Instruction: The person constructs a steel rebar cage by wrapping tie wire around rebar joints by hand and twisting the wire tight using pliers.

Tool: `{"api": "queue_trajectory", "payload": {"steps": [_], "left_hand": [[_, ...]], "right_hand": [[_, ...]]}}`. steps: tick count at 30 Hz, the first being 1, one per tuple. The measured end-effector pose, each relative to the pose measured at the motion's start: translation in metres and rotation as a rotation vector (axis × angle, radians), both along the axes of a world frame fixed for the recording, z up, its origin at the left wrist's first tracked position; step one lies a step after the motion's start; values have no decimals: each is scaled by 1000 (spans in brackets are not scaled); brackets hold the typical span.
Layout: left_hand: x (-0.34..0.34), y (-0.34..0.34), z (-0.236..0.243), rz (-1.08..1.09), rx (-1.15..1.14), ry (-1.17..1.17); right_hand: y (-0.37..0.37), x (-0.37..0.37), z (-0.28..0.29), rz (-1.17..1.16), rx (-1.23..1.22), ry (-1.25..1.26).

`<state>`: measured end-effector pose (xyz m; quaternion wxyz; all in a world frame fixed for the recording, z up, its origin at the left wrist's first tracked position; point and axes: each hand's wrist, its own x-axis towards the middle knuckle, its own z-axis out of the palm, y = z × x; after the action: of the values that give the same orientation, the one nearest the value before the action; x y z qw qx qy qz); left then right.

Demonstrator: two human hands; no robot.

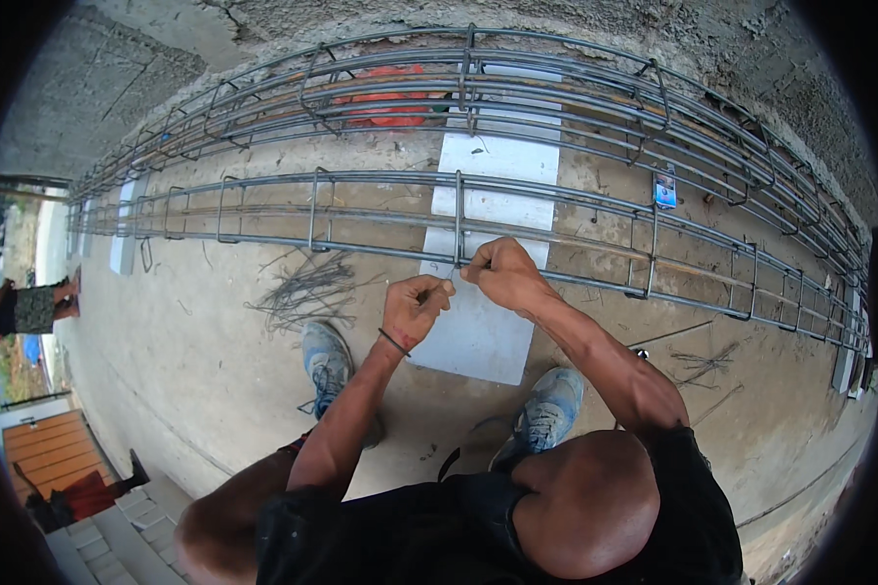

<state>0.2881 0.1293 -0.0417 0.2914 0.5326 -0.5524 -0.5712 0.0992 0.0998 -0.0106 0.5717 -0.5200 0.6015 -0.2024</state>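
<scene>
In front of me runs a long steel rebar cage (380, 252), its long bars held by square stirrups. My left hand (418, 310) is closed, thumb and fingers pinched just below the near bottom bar. Just above and to its right, my right hand (505, 275) is closed too, fingertips against that bar beside a stirrup (458, 219). A thin tie wire (454, 274) shows faintly between the two sets of fingertips; most of it is hidden by the fingers. Beneath lies a white board (478, 336) on the concrete.
Cut wires (307, 291) lie heaped left of the board, with more wires (707, 363) at right. Further rebar cages (556, 83) run along the rough wall. A red bundle (390, 97) and a blue packet (664, 187) lie behind. Other people (29, 307) are at far left.
</scene>
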Motion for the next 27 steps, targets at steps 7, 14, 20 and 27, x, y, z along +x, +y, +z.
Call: {"api": "queue_trajectory", "payload": {"steps": [7,14,20,27], "left_hand": [[-15,2,21,61,-621,-529],[-18,-13,47,-608,-1079,-1169],[-18,-1,23,-447,-984,-1019],[-57,16,8,127,-655,-680]], "right_hand": [[-4,-1,-6,9,49,-84],[0,-3,-8,-15,11,-131],[-8,-1,-4,-29,122,-158],[-8,-5,-1,-61,134,-262]]}}
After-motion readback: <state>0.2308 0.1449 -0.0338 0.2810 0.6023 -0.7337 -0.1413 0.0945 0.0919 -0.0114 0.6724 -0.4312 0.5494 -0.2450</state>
